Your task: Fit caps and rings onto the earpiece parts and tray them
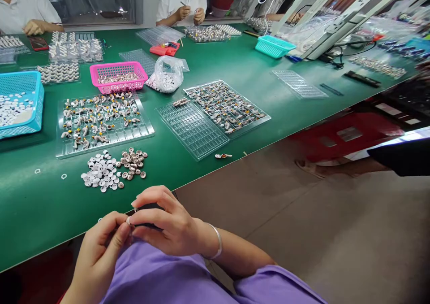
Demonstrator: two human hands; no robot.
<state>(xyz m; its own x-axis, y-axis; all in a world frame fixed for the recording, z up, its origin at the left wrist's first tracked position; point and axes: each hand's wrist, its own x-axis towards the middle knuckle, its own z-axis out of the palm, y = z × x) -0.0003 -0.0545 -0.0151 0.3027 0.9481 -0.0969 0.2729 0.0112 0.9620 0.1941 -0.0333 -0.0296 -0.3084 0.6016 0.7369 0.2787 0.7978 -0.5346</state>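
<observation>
Both my hands meet low in front of me, just off the near table edge. My left hand [101,245] pinches a small white part [128,221] between thumb and forefinger; the fingers cover most of it. From the right, the fingertips of my right hand [168,225] close on the same part, and that wrist wears a silver bangle [219,241]. A dark patch shows between the right fingers; I cannot tell what it is. Just beyond lie a pile of small white round caps [101,173] and a pile of beige-brown round caps [133,162].
On the green table [188,178] stand a clear tray of earbud-like parts [101,120], another filled tray [223,104], an empty-celled tray [195,131], a pink basket [117,89], a blue basket [20,131] and a plastic bag [168,75]. Co-workers sit opposite.
</observation>
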